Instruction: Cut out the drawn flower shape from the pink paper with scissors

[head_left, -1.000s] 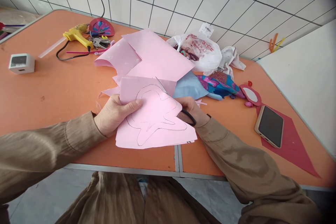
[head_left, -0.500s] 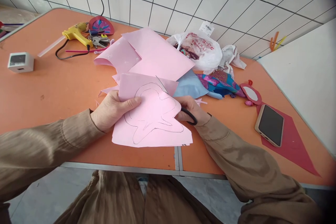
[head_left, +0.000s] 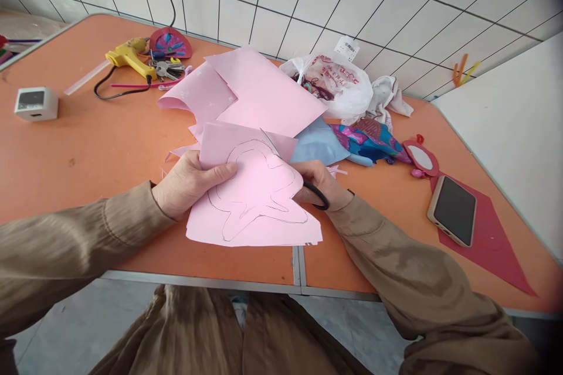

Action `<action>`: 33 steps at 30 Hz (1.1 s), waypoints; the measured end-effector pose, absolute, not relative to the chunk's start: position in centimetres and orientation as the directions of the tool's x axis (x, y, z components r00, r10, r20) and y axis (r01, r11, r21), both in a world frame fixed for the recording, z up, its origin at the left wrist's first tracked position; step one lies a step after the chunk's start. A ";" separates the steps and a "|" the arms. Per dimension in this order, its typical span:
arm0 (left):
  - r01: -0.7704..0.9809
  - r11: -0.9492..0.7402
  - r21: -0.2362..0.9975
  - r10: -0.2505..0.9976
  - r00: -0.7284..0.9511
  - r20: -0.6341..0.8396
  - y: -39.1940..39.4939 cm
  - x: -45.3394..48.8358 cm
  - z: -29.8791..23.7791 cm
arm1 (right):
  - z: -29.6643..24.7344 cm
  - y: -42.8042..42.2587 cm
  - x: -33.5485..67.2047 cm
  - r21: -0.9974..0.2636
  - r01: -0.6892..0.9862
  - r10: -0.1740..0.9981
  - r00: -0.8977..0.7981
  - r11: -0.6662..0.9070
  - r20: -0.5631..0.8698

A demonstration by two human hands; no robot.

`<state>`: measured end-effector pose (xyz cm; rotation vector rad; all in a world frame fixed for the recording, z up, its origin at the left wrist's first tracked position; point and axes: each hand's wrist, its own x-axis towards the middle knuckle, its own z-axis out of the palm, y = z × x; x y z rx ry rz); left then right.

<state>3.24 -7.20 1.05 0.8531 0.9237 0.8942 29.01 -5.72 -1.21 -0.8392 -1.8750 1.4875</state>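
Note:
My left hand (head_left: pixel 191 183) grips a pink sheet (head_left: pixel 250 187) by its left side, thumb on top. A curved outline is drawn on the sheet in thin dark line. On the other side, my right hand (head_left: pixel 325 184) is closed on a pair of scissors (head_left: pixel 317 194) with a black handle. Part of that hand and most of the scissors are behind the sheet. A blade tip pokes out at the sheet's upper edge, along the drawn outline. More pink sheets (head_left: pixel 268 94) lie just beyond.
A yellow glue gun (head_left: pixel 132 58), keys (head_left: pixel 167 69) and a white box-like device (head_left: pixel 36 104) lie left. Behind sits a white plastic bag (head_left: pixel 352 88). At right are blue patterned material (head_left: pixel 369 137) and a phone (head_left: pixel 454 211) on red sheet (head_left: pixel 501 246). A tiled wall (head_left: pixel 237 0) bounds the back.
Almost nothing differs. Both hands, the pink sheet and the scissors keep nearly the same place; the view has shifted very slightly.

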 end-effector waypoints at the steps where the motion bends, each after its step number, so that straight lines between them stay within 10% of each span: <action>1: -0.261 0.380 0.887 0.900 0.327 -0.289 -7.2 3.3 1.0 | -1.2 -5.7 29.0 -0.978 0.112 0.779 -0.623 0.175 0.068; 33: -0.242 0.423 0.873 0.877 0.351 -0.328 -7.6 3.5 1.9 | -0.8 -6.1 28.8 -0.987 0.161 0.830 -0.553 0.021 -0.073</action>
